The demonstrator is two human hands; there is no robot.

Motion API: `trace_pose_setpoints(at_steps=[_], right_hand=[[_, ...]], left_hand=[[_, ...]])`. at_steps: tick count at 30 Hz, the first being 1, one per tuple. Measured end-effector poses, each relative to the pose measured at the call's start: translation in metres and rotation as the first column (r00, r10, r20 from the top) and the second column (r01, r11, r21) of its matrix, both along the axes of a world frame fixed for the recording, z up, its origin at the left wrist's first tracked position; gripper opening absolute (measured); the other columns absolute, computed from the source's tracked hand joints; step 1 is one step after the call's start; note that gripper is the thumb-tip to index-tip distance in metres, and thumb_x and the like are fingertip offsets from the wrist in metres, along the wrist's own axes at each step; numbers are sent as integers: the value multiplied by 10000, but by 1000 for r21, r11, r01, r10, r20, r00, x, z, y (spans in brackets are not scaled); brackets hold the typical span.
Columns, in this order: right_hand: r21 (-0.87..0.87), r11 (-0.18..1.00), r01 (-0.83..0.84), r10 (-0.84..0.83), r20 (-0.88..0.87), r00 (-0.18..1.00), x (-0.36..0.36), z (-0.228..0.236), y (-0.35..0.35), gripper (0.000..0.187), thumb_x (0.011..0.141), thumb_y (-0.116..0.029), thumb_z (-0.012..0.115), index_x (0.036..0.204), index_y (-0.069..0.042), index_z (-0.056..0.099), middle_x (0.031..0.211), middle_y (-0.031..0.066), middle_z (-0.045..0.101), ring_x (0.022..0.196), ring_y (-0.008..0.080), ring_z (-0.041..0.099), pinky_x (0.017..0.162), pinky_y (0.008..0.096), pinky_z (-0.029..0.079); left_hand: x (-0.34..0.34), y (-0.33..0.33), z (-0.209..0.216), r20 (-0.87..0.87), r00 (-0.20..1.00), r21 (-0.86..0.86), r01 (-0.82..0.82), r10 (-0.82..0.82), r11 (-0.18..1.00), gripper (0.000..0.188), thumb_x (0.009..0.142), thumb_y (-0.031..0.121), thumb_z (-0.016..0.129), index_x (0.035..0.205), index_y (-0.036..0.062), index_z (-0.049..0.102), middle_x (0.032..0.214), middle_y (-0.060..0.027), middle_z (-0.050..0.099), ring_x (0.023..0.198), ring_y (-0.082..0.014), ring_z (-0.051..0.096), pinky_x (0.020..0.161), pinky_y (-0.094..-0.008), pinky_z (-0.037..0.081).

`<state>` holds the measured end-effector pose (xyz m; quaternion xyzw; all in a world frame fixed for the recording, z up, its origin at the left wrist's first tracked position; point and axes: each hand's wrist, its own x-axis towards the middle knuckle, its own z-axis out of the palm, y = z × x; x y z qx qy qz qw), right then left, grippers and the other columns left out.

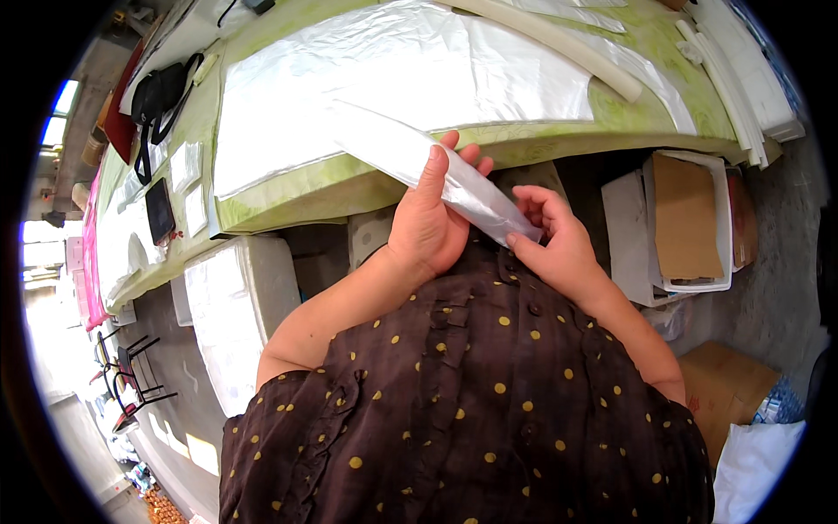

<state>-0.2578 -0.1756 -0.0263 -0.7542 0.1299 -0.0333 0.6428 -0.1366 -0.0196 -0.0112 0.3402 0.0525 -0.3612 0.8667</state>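
Observation:
A long, narrow folded strip of shiny clear plastic film [476,194] slants in front of my chest. Its far end reaches over the table's edge. My left hand [429,225] wraps round the middle of the strip, thumb on the near side and fingertips showing beyond it. At the lower right end, my right hand [563,244] pinches the film between thumb and fingers. Past the strip, a wide sheet of white, slightly wrinkled plastic [401,74] lies flat on the green-covered table [301,194].
A long pale tube [567,45] lies across the sheet. On the table's left are a black bag [159,94], a phone [160,212] and small plastic packets [186,166]. Below stand a white bin with cardboard [685,218], a carton [729,384] and a pale box [223,306].

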Motion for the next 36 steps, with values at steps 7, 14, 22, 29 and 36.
trace_pose_setpoints(at_steps=[7, 14, 22, 29, 36], right_hand=[[482, 859, 172, -223, 50, 973, 1, 0, -7, 428, 948, -31, 652, 1343, -29, 489, 1287, 80, 523, 1151, 164, 532, 951, 334, 519], [616, 787, 33, -61, 24, 998, 2, -2, -1, 399, 978, -118, 677, 1330, -25, 513, 1226, 51, 577, 1114, 136, 566, 943, 315, 526], [643, 757, 116, -79, -86, 993, 11, -5, 2, 394, 1044, -190, 602, 1400, -52, 507, 1347, 66, 597, 1188, 172, 584, 954, 382, 536], [710, 683, 170, -160, -82, 984, 6, -8, -6, 327, 1057, -217, 574, 1338, -52, 548, 1247, 110, 655, 1045, 236, 659, 906, 410, 551], [646, 750, 144, -113, -89, 990, 8, -13, -6, 313, 1054, -222, 592, 1310, -42, 572, 1202, 97, 667, 1011, 219, 661, 894, 399, 560]], left_hand=[[28, 5, 18, 9, 979, -200, -196, 202, 960, 571, 980, 493, 657, 1432, 203, 461, 1298, -5, 581, 1314, -276, 520, 1141, -567, 391], [28, 4, 21, 12, 973, -224, -221, 230, 949, 642, 980, 496, 660, 1495, 220, 394, 1370, -18, 511, 1341, -273, 485, 1152, -546, 378], [16, -6, 14, 38, 987, -200, -143, 153, 969, 709, 939, 532, 692, 1490, 196, 399, 1375, -39, 524, 1353, -306, 482, 1187, -542, 355], [52, 18, 20, 26, 949, -298, -294, 315, 908, 864, 856, 650, 725, 1452, 127, 382, 1415, -61, 500, 1365, -316, 475, 1184, -572, 325], [66, 23, 28, -28, 914, -174, -404, 405, 898, 484, 1106, 491, 335, 1387, 132, 499, 1288, -2, 574, 1255, -248, 539, 1164, -571, 350]])
